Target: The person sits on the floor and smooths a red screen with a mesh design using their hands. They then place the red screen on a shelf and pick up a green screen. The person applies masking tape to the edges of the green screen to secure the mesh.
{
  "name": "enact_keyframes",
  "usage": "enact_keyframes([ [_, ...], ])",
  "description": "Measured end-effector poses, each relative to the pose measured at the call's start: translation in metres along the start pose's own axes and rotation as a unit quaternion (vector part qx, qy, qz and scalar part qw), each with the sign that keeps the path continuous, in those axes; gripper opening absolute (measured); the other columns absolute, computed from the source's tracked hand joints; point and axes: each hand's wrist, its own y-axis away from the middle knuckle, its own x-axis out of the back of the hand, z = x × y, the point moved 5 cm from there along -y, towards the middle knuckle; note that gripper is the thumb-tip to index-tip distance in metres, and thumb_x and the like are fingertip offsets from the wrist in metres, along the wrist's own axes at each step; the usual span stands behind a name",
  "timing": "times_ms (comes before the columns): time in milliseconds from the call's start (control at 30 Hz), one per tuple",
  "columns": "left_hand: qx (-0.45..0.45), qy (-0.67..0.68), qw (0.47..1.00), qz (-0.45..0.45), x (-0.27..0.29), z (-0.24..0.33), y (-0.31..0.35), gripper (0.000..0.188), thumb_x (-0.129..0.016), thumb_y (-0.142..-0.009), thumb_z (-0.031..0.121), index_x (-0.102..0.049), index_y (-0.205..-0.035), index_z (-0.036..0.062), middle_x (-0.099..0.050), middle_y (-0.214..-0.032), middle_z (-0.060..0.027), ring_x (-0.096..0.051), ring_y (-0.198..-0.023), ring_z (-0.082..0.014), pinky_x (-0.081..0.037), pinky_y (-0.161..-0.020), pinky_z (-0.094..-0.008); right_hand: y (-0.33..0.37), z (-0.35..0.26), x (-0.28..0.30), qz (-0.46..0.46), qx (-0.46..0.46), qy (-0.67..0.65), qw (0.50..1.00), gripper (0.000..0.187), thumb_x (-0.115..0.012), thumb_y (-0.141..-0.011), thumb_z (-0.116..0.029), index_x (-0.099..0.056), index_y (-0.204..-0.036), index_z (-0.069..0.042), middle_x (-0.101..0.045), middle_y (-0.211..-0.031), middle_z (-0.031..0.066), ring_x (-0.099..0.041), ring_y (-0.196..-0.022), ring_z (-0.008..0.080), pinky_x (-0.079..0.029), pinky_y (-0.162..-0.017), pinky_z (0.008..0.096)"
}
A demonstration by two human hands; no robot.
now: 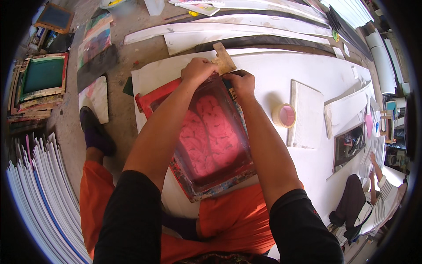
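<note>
1. I see both hands, left hand and right hand, gripping the flat wooden squeegee.
2. It lies crosswise at the far end of the red-framed pink printing screen, equally near both hands.

Dusty concrete floor, stacked white boards

Red-framed print screen w/ pink mesh at centre; green-mesh screen far left.
</note>
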Motion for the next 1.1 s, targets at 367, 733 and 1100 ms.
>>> enact_keyframes([
  [367, -0.174, -0.135, 0.969, 0.107, 0.019, -0.04, 0.025, 0.047, -0.051, -0.105, 0.043, -0.076, -0.093, 0.0049, -0.075, -0.104, -0.0169, -0.069, -0.097, -0.0415, -0.055, -0.088, -0.0537, 0.044, -0.033, -0.015, 0.122, 0.285, 0.194, 0.931, 0.081, -0.082, -0.083, -0.03, -0.043, -0.145, 0.002, -0.052, -0.14, 0.0273, -0.058, -0.125, 0.0446, -0.052, -0.101, 0.0524],
  [733, -0.217, -0.152, 0.954, 0.14, 0.014, -0.031, 0.036, 0.042, -0.051, -0.106, 0.037, -0.075, -0.094, 0.0042, -0.073, -0.105, -0.0148, -0.066, -0.101, -0.0398, -0.056, -0.089, -0.0523, 0.022, -0.015, -0.057, 0.137, 0.307, 0.535, 0.775, 0.066, -0.058, -0.103, -0.037, -0.036, -0.148, 0.006, -0.05, -0.133, 0.0353, -0.065, -0.107, 0.0427, -0.061, -0.084, 0.0509],
  [1100, -0.197, -0.179, 0.953, 0.145, 0.014, -0.034, 0.035, 0.04, -0.051, -0.106, 0.037, -0.076, -0.099, 0.0062, -0.073, -0.108, -0.013, -0.065, -0.103, -0.0384, -0.056, -0.088, -0.0524, 0.029, -0.041, -0.053, 0.102, 0.238, 0.485, 0.836, 0.047, -0.053, -0.106, -0.048, -0.046, -0.132, -0.009, -0.054, -0.124, 0.0209, -0.058, -0.121, 0.0373, -0.055, -0.088, 0.0554],
])
